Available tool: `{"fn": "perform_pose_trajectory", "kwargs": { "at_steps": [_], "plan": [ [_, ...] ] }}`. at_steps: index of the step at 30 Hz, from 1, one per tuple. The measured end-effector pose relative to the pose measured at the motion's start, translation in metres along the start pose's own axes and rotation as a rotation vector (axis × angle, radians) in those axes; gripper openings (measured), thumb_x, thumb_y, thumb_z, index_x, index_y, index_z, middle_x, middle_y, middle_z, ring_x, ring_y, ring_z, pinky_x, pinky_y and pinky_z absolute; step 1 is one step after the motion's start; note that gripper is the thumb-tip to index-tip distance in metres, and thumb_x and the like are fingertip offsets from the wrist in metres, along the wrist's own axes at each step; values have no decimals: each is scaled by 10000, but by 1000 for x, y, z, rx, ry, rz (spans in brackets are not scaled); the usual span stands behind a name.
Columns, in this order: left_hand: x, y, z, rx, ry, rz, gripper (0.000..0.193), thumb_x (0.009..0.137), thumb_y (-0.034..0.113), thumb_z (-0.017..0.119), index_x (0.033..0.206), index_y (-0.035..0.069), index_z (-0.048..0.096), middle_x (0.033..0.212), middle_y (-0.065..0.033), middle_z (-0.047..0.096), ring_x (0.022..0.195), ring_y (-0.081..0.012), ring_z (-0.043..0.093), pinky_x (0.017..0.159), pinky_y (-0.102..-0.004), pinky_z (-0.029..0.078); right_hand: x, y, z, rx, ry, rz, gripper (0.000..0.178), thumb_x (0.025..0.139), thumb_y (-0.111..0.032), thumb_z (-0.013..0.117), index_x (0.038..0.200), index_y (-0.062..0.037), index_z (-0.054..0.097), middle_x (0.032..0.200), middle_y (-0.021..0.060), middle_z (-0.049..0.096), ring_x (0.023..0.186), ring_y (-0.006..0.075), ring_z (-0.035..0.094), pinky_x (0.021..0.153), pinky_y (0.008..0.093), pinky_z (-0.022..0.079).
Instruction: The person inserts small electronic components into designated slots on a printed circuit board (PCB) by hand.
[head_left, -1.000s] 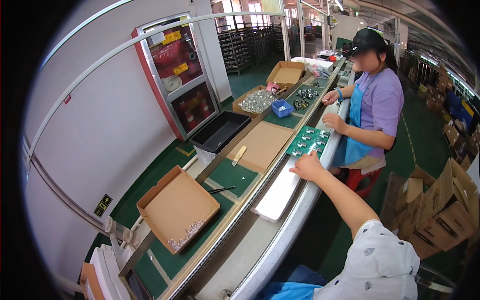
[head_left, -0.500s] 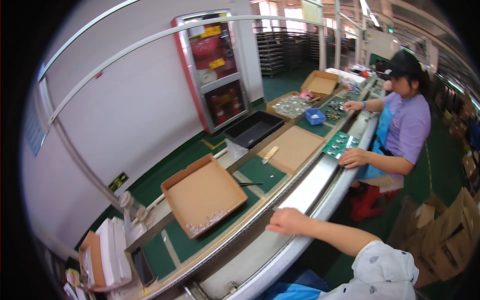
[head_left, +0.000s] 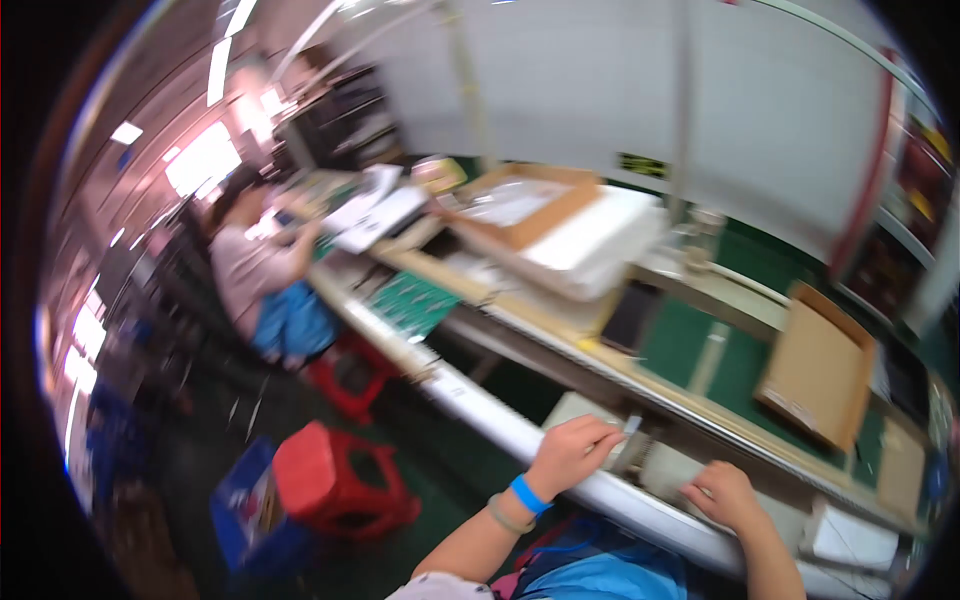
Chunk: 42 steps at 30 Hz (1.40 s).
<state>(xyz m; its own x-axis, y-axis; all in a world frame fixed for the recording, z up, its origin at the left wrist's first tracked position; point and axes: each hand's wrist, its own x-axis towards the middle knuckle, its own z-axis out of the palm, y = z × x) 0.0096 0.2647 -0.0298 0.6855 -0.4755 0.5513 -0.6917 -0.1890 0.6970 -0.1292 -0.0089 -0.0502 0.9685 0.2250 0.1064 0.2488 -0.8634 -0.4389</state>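
Note:
My left hand [head_left: 572,458], with a blue wristband [head_left: 530,495] and a pale bangle, is over the near rail of the conveyor line [head_left: 560,470]. Its fingers are pinched together, and a small pale piece [head_left: 632,425] shows at their tips, too blurred to name. To its right my right hand [head_left: 724,494] hangs over the channel with its fingers curled in; whether they hold anything is hidden. Farther left along the line lies a green circuit board panel [head_left: 412,305], apart from both hands.
Beyond the channel are a dark flat device [head_left: 630,316], a shallow cardboard tray [head_left: 820,370] and white foam slabs [head_left: 600,240] with a cardboard box [head_left: 540,215]. A co-worker [head_left: 262,255] sits at the left. A red stool [head_left: 330,480] and blue crate [head_left: 230,530] stand on the floor.
My view has swung left, bringing in my left hand and another co-worker. The co-worker on the right has left the picture. My right hand now has its fingers curled over the channel.

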Motion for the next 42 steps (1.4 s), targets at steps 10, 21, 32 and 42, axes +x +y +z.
{"fn": "perform_pose_trajectory", "kwargs": {
  "at_steps": [10,21,32,42],
  "plan": [
    [16,-149,-221,459,707,-275,185,933,191,665,887,15,699,834,-150,662,779,-318,638,706,-375,509,-5,15,26,167,-35,144,212,806,-249,747,743,-46,736,701,150,657,686,330,635,625,401,500],
    [28,-314,-362,865,551,-904,589,998,583,340,1309,168,621,1374,-138,565,1348,-326,437,1079,-643,221,2,22,40,143,-100,308,232,818,-264,726,748,-43,742,706,160,666,677,317,642,636,391,511],
    [29,-318,-361,788,510,-978,609,1000,612,293,1302,207,633,1265,-104,658,1263,-346,490,1078,-650,163,7,17,30,159,-89,372,252,811,-283,744,729,-47,717,713,154,657,708,341,633,662,419,501],
    [10,-276,-323,542,344,-796,679,1017,612,245,1262,140,667,896,-9,734,1147,-241,602,1143,-585,84,2,9,24,170,6,245,220,807,-231,752,711,-41,699,699,152,650,710,349,621,649,419,492]
  ]
}}
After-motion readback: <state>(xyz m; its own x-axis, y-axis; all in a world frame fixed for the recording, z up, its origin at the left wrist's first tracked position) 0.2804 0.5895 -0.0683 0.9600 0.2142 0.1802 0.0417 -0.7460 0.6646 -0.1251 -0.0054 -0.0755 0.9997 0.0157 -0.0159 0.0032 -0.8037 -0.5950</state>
